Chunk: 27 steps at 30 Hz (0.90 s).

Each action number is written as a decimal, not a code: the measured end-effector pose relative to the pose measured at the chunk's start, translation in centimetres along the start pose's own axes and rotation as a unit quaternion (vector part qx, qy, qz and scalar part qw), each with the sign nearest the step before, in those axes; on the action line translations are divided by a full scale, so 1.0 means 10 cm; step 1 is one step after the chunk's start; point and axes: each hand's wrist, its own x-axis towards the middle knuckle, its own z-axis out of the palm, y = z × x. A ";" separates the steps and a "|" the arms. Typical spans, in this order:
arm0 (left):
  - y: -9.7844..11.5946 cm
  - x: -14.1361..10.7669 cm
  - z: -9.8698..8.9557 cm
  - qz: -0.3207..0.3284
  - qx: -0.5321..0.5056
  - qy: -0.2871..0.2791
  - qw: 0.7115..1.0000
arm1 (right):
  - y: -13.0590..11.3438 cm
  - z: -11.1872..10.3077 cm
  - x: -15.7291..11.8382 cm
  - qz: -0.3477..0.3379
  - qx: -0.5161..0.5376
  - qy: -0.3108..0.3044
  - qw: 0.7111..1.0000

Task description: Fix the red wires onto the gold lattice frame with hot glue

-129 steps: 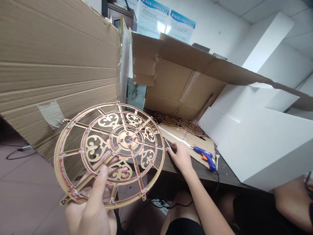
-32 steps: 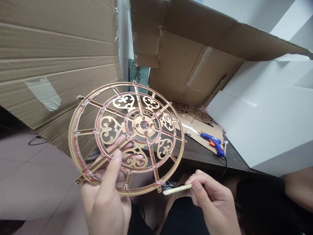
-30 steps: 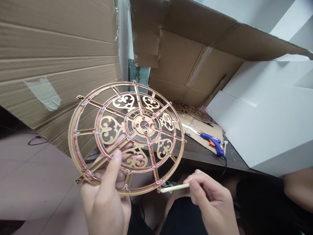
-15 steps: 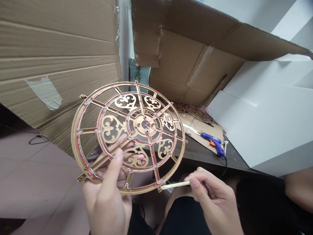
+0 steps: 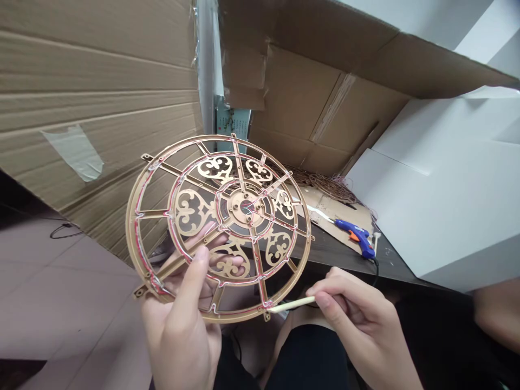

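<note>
Gold fretwork wheel (image 5: 246,208) sat in your left hand (image 5: 182,325), fingers (image 5: 221,261) spread behind it, thumb (image 5: 194,276) pressed on front. Your right hand (image 5: 361,319) had fingers (image 5: 329,299) pinching pale stick (image 5: 294,304), tip just beside wheel's lower rim. Blue hot-glue gun (image 5: 355,230) lay on tabletop (image 5: 329,254), right of wheel.

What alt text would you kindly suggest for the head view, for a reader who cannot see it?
The left hand holds a round gold lattice wheel strung with red wire, while the right hand holds a thin wooden stick at its rim.
</note>
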 end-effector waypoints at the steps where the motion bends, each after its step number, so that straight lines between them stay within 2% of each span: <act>1: 0.00 0.00 0.00 -0.004 -0.002 0.001 1.000 | -0.01 0.00 0.00 -0.004 0.001 -0.004 1.000; 6: -0.01 0.01 -0.03 0.001 0.009 0.001 1.000 | -0.04 -0.03 0.02 -0.037 -0.016 -0.019 0.999; 10: -0.01 -0.02 -0.02 0.011 0.017 0.009 1.000 | -0.11 -0.04 0.01 -0.083 -0.054 -0.013 0.995; 14: 0.00 -0.03 0.00 0.024 0.004 -0.018 1.000 | -0.19 -0.01 -0.05 -0.120 -0.095 0.000 0.988; 16: 0.00 -0.03 0.00 0.018 -0.001 -0.014 1.000 | -0.19 0.02 -0.09 -0.128 -0.097 0.011 0.987; 20: -0.02 -0.03 0.01 0.010 -0.006 -0.001 1.000 | -0.08 0.07 -0.11 -0.121 -0.053 0.031 0.991; 27: 0.03 -0.04 0.05 0.013 -0.017 -0.009 1.000 | 0.11 0.16 -0.09 -0.051 0.030 0.056 0.997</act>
